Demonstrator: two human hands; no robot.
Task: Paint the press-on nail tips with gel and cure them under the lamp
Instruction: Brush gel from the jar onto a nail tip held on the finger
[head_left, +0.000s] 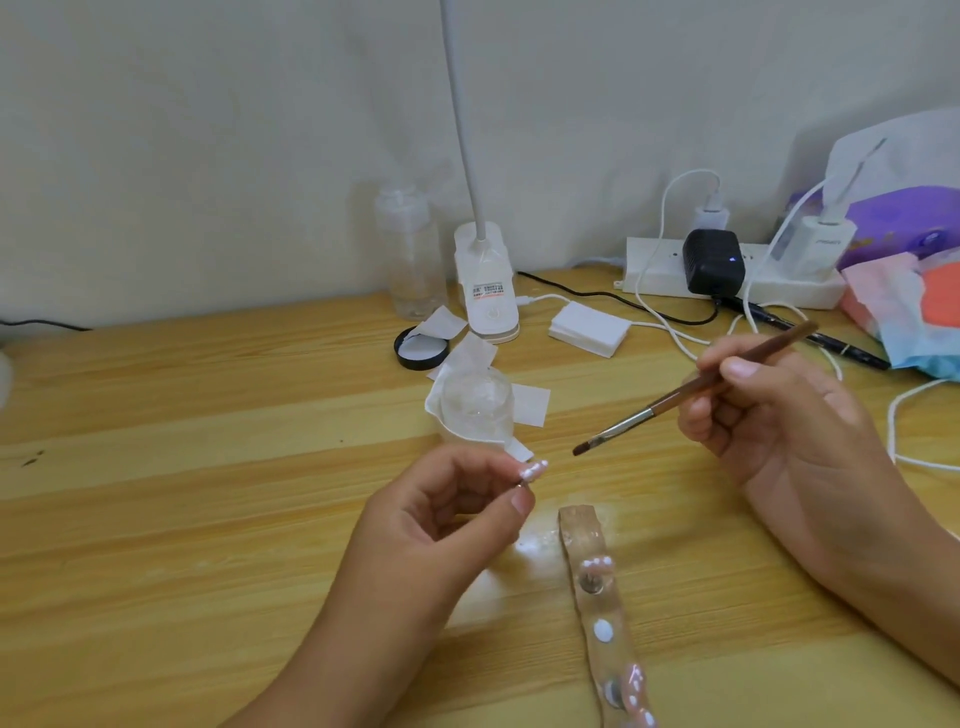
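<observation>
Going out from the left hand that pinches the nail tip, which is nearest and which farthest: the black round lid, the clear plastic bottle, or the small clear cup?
1. The small clear cup, just beyond the left hand.
2. The black round lid, farther back, slightly left.
3. The clear plastic bottle, against the wall.

The desk lamp's neck (457, 104) is cut off at 12 o'clock, the curing lamp (904, 218) at 3 o'clock, the nail strip (579, 530) at 5 o'clock; the clamp label (487, 291) cannot be read.

Left hand (452, 514), right hand (779, 415): fingertip pinches
</observation>
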